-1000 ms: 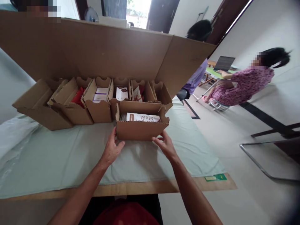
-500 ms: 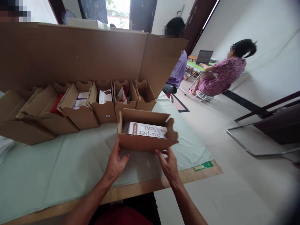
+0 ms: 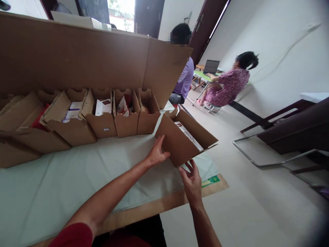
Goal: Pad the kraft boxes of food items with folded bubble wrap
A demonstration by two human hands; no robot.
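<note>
Seven open-topped cardboard file boxes were in view: six stood in one row along the counter (image 3: 154, 207), and the seventh box (image 3: 171, 141) was positioned separately at the right end, turned at an angle to the row. Whether its base rested on the pale green cloth (image 3: 89, 178) could not be determined. One white printed carton (image 3: 189, 135) stood inside it. Two hands attended this box. The left hand (image 3: 157, 154) had its fingers against the left part of the near panel, thumb spread; the right hand (image 3: 192, 180) had curled, parted fingers at the lower near corner. Both grips were partly open; how firmly either held the box could not be told. One large cardboard panel (image 3: 77, 55) stood behind the row. Two seated people were visible beyond, with one laptop (image 3: 211, 67).
</note>
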